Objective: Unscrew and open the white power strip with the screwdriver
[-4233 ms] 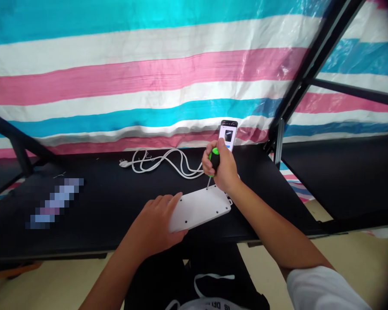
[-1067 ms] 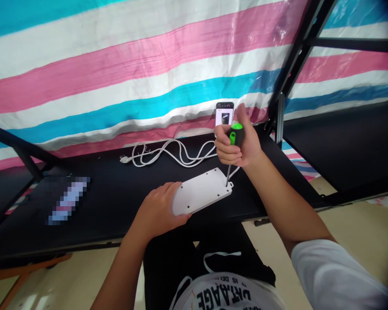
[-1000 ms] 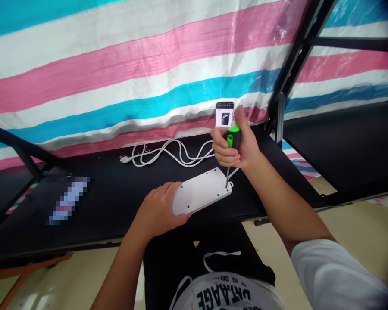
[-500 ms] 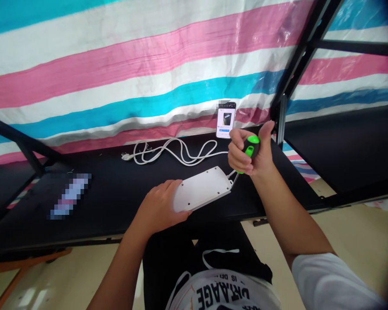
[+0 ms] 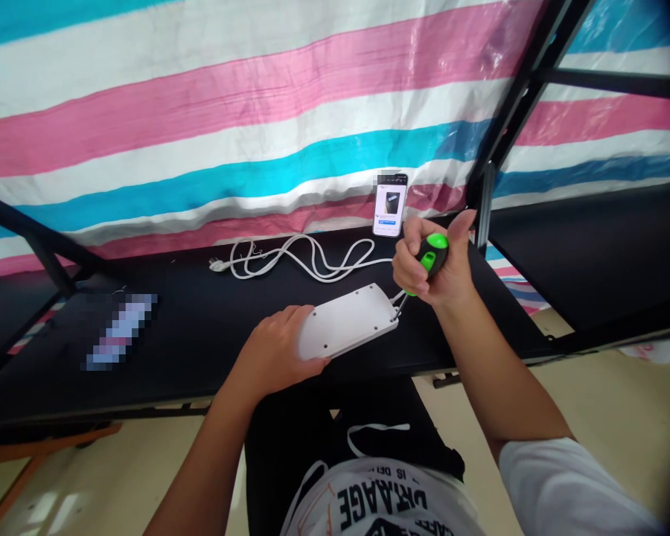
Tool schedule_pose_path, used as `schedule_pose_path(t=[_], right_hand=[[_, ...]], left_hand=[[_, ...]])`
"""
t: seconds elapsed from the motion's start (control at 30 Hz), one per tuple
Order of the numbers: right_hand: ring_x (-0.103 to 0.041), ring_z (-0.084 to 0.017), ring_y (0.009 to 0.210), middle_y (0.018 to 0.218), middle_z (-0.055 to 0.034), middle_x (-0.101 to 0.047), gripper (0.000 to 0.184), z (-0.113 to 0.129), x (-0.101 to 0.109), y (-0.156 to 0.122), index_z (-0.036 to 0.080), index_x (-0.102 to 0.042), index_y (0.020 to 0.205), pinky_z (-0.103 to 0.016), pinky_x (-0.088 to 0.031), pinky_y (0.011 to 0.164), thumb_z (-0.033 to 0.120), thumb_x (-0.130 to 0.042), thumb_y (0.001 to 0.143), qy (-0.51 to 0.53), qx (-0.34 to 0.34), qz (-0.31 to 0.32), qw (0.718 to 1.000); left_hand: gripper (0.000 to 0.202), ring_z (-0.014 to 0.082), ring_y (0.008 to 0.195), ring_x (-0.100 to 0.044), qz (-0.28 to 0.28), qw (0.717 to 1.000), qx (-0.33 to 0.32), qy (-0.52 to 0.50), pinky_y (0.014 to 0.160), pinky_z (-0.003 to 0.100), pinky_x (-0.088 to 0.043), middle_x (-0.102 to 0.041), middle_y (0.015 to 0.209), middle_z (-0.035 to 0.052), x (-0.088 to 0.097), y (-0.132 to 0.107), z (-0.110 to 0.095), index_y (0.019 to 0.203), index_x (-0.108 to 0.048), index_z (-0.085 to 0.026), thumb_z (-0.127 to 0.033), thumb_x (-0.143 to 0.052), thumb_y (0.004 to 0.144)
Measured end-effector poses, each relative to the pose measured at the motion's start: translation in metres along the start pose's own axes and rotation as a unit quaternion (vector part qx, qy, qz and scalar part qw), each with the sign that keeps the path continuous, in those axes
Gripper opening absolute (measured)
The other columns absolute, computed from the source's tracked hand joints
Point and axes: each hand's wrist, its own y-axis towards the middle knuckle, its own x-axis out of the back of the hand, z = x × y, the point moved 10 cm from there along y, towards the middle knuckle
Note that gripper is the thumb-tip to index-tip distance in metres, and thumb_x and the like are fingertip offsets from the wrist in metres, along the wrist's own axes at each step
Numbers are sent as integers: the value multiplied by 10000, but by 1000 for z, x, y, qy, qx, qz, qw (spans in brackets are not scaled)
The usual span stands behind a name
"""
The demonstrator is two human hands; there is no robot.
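A white power strip (image 5: 349,320) lies bottom side up on the black table, its screw holes facing me. My left hand (image 5: 276,348) grips its left end, thumb on the near edge and fingers over the far one. In my right hand (image 5: 438,260) is a screwdriver (image 5: 432,253) with a black and green handle, held in a fist with the thumb sticking up. Its shaft slants down to the strip's right end, by the corner where the cord leaves. Whether the tip sits in a screw hole I cannot tell. The white cord (image 5: 316,260) loops behind the strip to its plug (image 5: 217,265).
A phone (image 5: 389,212) with a lit screen leans against the striped plastic sheet (image 5: 228,141) behind the table. A blurred-out flat item (image 5: 121,331) lies at the left of the black tabletop (image 5: 190,335). Black metal frame posts stand at both sides.
The screwdriver's shaft has shifted slightly left, its tip now over the strip's right end corner. My left hand keeps its hold; the whole view has moved slightly.
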Motion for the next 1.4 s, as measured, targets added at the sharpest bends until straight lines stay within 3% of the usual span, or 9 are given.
schedule_pose_path(t=[0.5,0.6,0.7,0.83,0.93,1.03,1.2,1.3,1.4], right_hand=[[-223,-60,302,468,99,-426,662,2,2,-8,244,-479,761,-191,-225,313,893,-576,843,-16,30,-43,998],[-231,-50,309,504,111,-464,618,2,-1,-15,249,-497,823,-180,-219,306,809,-753,775,-26,65,-30,997],[-343,-53,336,637,82,-562,578,6,4,-21,247,-531,850,-188,-251,310,669,-899,709,-45,92,-48,994],[-546,-115,488,843,-22,-643,516,7,6,-25,208,-632,806,-256,-375,385,699,-790,823,-80,61,-82,992],[-430,-122,450,645,23,-529,498,0,1,-26,238,-623,878,-265,-344,417,734,-627,932,-62,0,-102,993],[-279,-102,396,557,85,-427,529,3,-2,-26,285,-535,921,-225,-240,384,781,-701,844,-44,20,-115,992],[-489,-115,503,775,2,-564,524,8,3,-25,234,-520,795,-242,-336,402,711,-722,876,-86,38,-147,985],[-411,-107,461,659,26,-474,587,7,0,-25,230,-534,779,-232,-309,388,799,-593,910,-65,29,-133,989],[-360,-86,419,632,63,-461,551,10,-2,-28,258,-540,858,-192,-265,370,780,-715,835,-48,52,-119,990]], left_hand=[[716,366,1163,-700,-3,1000,1,0,1014,496,-551,-692,1331,147,0,-1,-1,1377,-537,-202,-425,-827,762],[736,375,1174,-699,-6,1000,2,-2,1016,505,-553,-685,1353,155,0,-2,-1,1387,-536,-192,-436,-831,759],[742,374,1184,-698,-3,1000,7,-11,1031,500,-549,-686,1353,150,0,-2,0,1390,-541,-204,-424,-842,749],[743,373,1180,-697,-3,1000,12,-12,1035,501,-543,-688,1341,149,0,-3,1,1388,-543,-199,-418,-846,745],[717,370,1175,-697,-3,1000,8,-15,1020,496,-545,-694,1320,146,-1,-3,0,1363,-549,-207,-429,-844,749],[708,369,1180,-695,-5,1000,8,-16,1016,490,-542,-696,1310,146,-2,-2,0,1352,-552,-206,-442,-845,753],[706,366,1176,-692,-2,1000,11,-16,1019,502,-536,-693,1308,146,-1,-2,-1,1352,-554,-182,-429,-840,756],[680,362,1173,-695,1,1000,12,-24,1020,500,-537,-699,1293,139,-1,-2,-1,1327,-564,-183,-425,-835,751],[675,365,1176,-693,0,1000,14,-26,1014,506,-538,-702,1289,139,-1,-1,-2,1311,-570,-183,-435,-834,744]])
